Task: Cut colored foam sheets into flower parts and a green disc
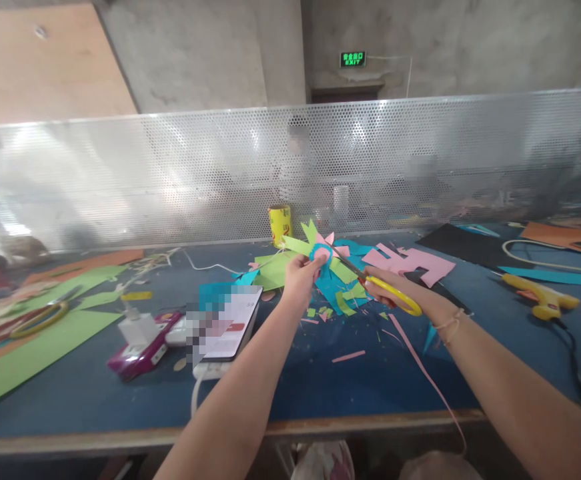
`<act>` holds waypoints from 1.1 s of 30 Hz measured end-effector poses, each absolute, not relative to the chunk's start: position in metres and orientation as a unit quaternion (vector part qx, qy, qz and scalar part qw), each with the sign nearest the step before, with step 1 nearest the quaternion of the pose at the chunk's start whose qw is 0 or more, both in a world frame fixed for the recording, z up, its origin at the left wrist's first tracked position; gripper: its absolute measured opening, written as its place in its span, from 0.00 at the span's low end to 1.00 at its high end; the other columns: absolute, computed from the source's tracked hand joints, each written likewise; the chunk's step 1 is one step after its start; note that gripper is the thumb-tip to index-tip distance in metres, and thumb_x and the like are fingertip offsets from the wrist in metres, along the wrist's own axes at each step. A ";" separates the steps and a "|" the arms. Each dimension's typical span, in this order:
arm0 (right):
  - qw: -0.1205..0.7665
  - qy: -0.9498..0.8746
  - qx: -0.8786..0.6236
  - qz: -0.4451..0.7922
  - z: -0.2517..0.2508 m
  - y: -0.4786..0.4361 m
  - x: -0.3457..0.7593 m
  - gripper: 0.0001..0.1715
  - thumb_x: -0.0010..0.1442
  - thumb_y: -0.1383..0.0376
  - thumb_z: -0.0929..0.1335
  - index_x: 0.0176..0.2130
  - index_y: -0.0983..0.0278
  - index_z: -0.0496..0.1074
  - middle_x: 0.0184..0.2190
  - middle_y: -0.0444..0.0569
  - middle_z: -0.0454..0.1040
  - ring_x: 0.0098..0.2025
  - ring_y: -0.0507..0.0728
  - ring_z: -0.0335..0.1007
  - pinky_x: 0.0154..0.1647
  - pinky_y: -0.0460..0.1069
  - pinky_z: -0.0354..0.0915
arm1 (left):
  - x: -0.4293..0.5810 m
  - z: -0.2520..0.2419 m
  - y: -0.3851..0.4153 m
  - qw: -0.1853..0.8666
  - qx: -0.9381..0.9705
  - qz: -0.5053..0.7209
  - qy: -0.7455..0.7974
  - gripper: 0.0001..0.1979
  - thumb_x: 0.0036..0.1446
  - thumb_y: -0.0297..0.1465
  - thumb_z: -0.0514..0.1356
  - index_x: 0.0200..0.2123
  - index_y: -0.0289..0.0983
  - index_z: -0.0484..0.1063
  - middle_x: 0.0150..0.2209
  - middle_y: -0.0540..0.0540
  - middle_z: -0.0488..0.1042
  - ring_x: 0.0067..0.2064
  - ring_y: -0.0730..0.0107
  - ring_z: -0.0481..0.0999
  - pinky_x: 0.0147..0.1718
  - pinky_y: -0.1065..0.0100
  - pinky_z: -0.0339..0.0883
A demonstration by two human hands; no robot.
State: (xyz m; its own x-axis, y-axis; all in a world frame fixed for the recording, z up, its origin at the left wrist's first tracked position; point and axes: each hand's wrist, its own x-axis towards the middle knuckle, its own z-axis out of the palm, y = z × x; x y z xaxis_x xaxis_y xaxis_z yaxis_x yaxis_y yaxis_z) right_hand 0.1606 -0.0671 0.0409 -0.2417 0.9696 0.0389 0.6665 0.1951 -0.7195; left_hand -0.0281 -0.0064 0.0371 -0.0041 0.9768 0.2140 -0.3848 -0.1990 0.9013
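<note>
In the left hand (pixel 300 277), part-covered paper (pixel 323 253); scissors (pixel 383 285) blurred at tips.

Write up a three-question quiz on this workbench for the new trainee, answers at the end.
1. Multiple choice: which of the person's hands holds the yellow-handled scissors?
A) left
B) right
C) neither

2. True or false: the yellow glue gun lies to the right of the smartphone in the picture.

3. Short answer: which two colours show on the round paper piece in the left hand?

Key:
1. B, the right hand
2. True
3. Blue and pink
</note>
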 end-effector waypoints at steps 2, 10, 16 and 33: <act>0.258 -0.728 -0.545 0.326 0.039 -0.065 0.162 0.17 0.57 0.50 0.59 0.37 0.61 0.56 0.21 0.38 0.56 0.17 0.46 0.51 0.16 0.43 0.50 | -0.029 0.038 -0.006 0.508 0.466 0.641 0.338 0.22 0.35 0.33 0.68 0.17 0.37 0.52 0.12 0.59 0.52 0.16 0.84 0.53 0.16 0.76 0.46; 0.290 -0.711 -0.533 0.355 0.033 -0.060 0.163 0.18 0.55 0.50 0.62 0.36 0.61 0.58 0.17 0.38 0.56 0.15 0.46 0.50 0.15 0.44 0.48 | -0.025 0.035 -0.010 0.473 0.514 0.625 0.349 0.21 0.39 0.34 0.66 0.19 0.38 0.52 0.11 0.59 0.53 0.15 0.84 0.52 0.16 0.76 0.46; 0.289 -0.728 -0.529 0.327 0.030 -0.058 0.165 0.18 0.55 0.50 0.62 0.36 0.62 0.60 0.16 0.37 0.56 0.14 0.45 0.48 0.14 0.43 0.47 | -0.025 0.036 -0.011 0.469 0.516 0.619 0.360 0.21 0.38 0.34 0.66 0.18 0.38 0.52 0.11 0.59 0.53 0.14 0.84 0.52 0.15 0.76 0.46; 0.346 -0.698 -0.546 0.310 0.011 -0.039 0.175 0.16 0.52 0.52 0.66 0.34 0.61 0.63 0.14 0.36 0.60 0.11 0.45 0.50 0.11 0.42 0.47 | -0.032 0.036 -0.006 0.314 0.536 0.631 0.464 0.17 0.43 0.36 0.61 0.13 0.37 0.57 0.13 0.55 0.54 0.18 0.78 0.55 0.18 0.73 0.47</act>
State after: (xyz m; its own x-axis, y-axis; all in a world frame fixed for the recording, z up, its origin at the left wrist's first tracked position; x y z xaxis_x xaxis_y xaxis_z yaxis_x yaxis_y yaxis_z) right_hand 0.1751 -0.0385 0.0111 -0.1655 0.9757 0.1440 0.5466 0.2122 -0.8101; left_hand -0.0319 -0.0060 0.0356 -0.2271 0.8946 0.3849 0.1007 -0.3715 0.9229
